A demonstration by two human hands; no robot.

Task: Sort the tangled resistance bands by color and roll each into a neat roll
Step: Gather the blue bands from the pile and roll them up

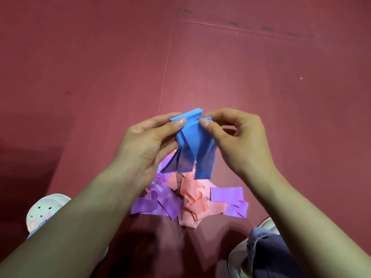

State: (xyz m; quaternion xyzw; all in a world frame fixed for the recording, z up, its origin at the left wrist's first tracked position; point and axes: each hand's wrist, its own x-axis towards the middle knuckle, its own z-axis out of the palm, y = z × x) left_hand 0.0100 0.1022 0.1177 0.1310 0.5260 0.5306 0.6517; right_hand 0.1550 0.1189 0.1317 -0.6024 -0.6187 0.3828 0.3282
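Hands first: your left hand (pixel 148 141) pinches the blue bands (pixel 192 145) at the top fold, thumb in front, fingers behind. Your right hand (pixel 236 137) pinches the same top edge from the 3 o'clock side with thumb and forefinger. Both are gripping, neither is free. The blue stack sits dead centre, lifted off the mat (pixel 281 87): several layers folded together, tails hanging toward 6 o'clock.

Handling, my read: thin, light, limp, stretchy. There's no stiffness, so tails flop and layers slide on each other. Not fragile; twisting or overstretching is the only real worry. Hold at the folded top edge where the layers line up, across the full width. Pinching one corner will likely skew the stack. To roll, lay it flat and start from a short end.

Pile is at 6 o'clock, below the blue: purple bands (pixel 160 199) and pink bands (pixel 192 199) crossed over each other, with another purple piece toward 5 o'clock. Blue tails hang just over it; can't tell if they touch.

Room: bare mat shows from 9 through 12 to 3 o'clock. A seam (pixel 166 77) runs up toward 12. The clog (pixel 42 211) at 8 o'clock and the shoe (pixel 235 261) at 5 o'clock box in the near side. Suggest rolling at 12, away from the pile.
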